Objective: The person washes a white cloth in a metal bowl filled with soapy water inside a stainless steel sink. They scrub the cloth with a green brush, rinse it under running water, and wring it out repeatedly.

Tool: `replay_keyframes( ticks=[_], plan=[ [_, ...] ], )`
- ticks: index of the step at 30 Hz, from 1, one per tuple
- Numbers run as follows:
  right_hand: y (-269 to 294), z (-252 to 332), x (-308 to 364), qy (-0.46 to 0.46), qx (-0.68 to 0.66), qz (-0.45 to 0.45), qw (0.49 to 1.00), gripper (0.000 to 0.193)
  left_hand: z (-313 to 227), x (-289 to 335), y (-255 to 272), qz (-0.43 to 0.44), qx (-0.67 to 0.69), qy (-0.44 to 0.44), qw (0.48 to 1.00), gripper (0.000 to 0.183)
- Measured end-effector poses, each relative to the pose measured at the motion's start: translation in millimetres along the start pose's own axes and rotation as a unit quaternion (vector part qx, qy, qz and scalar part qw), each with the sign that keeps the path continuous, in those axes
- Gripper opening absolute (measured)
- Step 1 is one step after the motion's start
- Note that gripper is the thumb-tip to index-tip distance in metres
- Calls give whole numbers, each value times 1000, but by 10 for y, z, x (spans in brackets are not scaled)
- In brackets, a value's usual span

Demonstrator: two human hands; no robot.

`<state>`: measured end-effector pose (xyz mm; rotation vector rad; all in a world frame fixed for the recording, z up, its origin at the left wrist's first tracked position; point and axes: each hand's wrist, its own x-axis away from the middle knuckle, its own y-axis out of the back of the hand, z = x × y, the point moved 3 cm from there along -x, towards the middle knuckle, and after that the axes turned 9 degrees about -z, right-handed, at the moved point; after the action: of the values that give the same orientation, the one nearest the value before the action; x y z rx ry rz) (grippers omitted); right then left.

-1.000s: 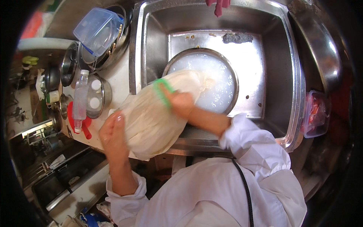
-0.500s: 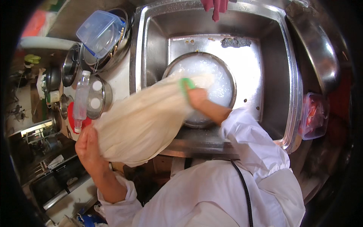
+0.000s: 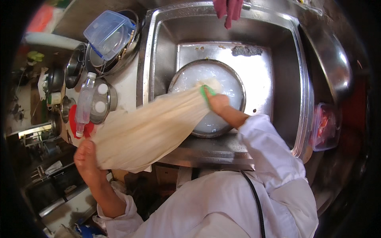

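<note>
A cream cloth [image 3: 149, 129] is stretched between my two hands, from the counter's edge on the left to over the sink. Low on the left, my left hand [image 3: 87, 160] is closed on one end of it. My right hand [image 3: 218, 102] grips the other end, above a round metal basin [image 3: 243, 81] of cloudy, sudsy water. A small bright green piece [image 3: 206, 91] shows at the right fingers against the cloth; its kind is unclear. The basin stands in the steel sink [image 3: 283, 91], and the cloth covers its lower left part.
Left of the sink lie a clear plastic bottle [image 3: 84, 105], a metal bowl [image 3: 113, 102] and a blue-lidded container [image 3: 107, 33] among pans. A maroon cloth [image 3: 229, 11] hangs over the sink's far edge. Right stand a large metal vessel [image 3: 331, 59] and a clear plastic box [image 3: 326, 127].
My right hand has shifted a little right and down with its end of the cloth. The left has moved slightly left and down, and the cloth looks narrower and more drawn out.
</note>
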<state>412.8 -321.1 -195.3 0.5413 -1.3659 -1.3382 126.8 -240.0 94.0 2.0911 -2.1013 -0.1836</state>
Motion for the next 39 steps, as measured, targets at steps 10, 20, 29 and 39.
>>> replay_keyframes(
  ticks=[10,20,29,39],
  plan=[
    [551,1149,362,232,-191,-225,927,81,60,-3,47,34,-65,-32,997,20],
    [-315,-876,-213,-62,-4,-12,998,76,257,33,425,4,-201,-66,977,14],
    [-279,-185,-401,-98,-544,106,826,47,272,-73,411,134,-283,-38,949,14],
    [119,-579,-362,10,-558,-209,803,20,122,-409,453,21,-301,-213,929,14]
  ],
)
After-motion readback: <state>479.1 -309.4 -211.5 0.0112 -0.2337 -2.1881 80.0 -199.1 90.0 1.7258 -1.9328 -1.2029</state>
